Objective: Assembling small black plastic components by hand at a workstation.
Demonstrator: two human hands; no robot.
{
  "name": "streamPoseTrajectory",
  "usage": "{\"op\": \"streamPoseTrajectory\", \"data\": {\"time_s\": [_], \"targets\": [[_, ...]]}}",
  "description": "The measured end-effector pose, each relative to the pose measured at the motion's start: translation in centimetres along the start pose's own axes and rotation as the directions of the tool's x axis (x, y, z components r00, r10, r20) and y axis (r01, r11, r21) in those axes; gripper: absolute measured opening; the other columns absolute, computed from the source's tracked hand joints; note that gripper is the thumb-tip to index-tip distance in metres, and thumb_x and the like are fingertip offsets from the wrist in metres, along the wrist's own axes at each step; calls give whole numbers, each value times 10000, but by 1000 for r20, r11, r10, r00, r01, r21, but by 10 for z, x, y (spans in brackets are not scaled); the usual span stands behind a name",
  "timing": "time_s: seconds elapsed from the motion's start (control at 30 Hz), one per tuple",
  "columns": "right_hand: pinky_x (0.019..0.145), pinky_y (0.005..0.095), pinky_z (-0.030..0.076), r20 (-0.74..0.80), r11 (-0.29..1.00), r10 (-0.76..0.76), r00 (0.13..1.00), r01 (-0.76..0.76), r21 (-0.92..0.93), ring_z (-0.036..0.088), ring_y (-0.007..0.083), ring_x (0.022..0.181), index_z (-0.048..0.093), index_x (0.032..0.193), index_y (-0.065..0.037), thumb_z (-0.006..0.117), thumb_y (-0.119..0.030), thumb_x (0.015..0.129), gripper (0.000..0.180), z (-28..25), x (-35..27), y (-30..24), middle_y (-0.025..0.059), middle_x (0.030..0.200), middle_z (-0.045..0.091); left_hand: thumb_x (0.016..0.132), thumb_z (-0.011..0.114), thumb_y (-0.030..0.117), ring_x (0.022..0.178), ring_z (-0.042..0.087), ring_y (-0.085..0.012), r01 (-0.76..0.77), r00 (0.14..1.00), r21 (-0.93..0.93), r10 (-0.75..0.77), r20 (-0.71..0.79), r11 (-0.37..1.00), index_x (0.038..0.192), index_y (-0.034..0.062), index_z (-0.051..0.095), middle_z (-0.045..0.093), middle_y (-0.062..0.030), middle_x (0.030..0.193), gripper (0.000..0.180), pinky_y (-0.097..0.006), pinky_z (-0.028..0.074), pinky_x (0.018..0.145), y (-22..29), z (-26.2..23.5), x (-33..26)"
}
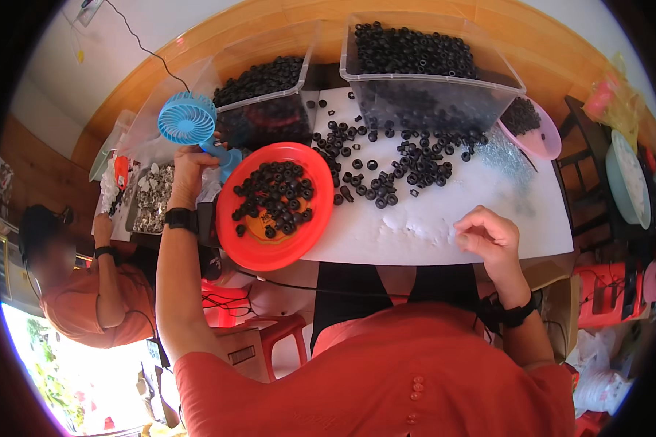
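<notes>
Through my remote feed I saw the left hand [189, 171] at the neck of the blue fan [187, 120], its fingers partly hidden, so I couldn't tell whether they gripped it; the fan was at the counter's [423, 237] left, beside the red plate [318, 218]. Near the front edge, the right hand's [497, 237] fingers were curled, though I couldn't tell whether they pinched anything

smooth plastic fan [187, 118], glossy plate [320, 197]

Left hand [189, 169] extended forward, right hand [493, 237] loosely curled
</notes>
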State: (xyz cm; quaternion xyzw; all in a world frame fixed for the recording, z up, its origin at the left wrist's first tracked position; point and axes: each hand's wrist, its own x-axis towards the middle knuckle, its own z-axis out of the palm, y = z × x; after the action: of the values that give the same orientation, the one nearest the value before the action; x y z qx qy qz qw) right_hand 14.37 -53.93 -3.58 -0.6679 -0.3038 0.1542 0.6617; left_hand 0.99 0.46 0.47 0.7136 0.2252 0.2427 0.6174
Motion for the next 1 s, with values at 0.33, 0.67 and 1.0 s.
{"op": "streamPoseTrajectory", "data": {"time_s": [0.33,0.67,1.0], "targets": [[637,210,471,-17,1000,-23,1000,23,-19,602,54,689,701,941,10,712,3,868,74,0,-2,2,0,811,670,645,614,-55,1003,682,-248,-111,985,256,140,-98,960,1121,-59,703,727,-121,1044,485,-340,533,903,-13,-30,-6],[656,230,517,-59,985,-95,994,102,138,632,93,757,711,967,32,692,37,897,73,-1,-4,7,46,892,687,817,599,68,934,688,-250,-290,918,210,333,-213,934,1039,-51,699,720,-144,965,271,-328,536,824,42,27,-133],[663,223,481,-177,972,-140,974,169,164,610,90,708,714,965,18,707,27,888,78,2,-9,4,36,855,675,865,548,-102,719,682,-510,152,-105,-747,762,639,647,652,-7,464,619,-291,689,248,-453,530,533,161,230,-221]]}}
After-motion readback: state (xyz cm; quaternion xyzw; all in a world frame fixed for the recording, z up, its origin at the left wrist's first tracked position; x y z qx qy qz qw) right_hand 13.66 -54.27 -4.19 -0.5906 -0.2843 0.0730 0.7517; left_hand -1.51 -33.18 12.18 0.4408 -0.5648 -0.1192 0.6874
